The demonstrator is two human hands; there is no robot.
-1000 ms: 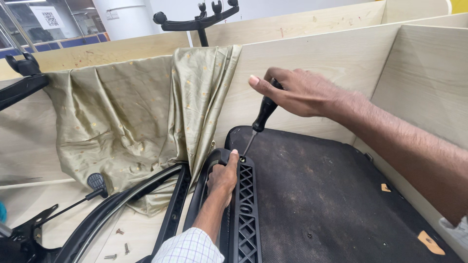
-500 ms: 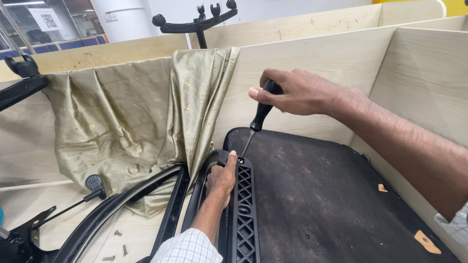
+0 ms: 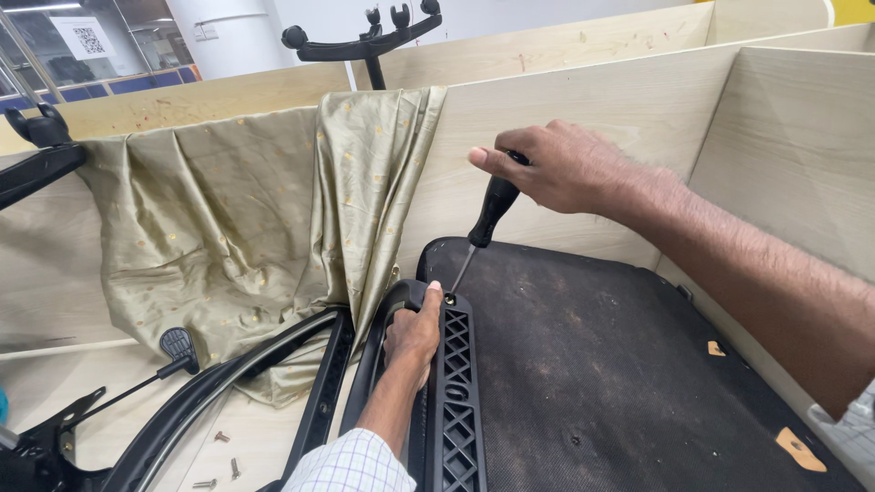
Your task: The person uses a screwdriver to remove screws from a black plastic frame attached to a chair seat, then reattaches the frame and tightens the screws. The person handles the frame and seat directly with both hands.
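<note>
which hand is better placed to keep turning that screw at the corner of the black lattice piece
Right. The right hand already grips the screwdriver, its tip at the screw. The left hand is wrapped on the black frame, seemingly steadying it.

A single sign shows, at about eleven o'clock in the view, far behind the wooden partition. It is a white rectangular sheet fixed to the glass wall, slightly tilted, bearing a square black-and-white patterned code near its middle. No packages or screens appear.
</note>
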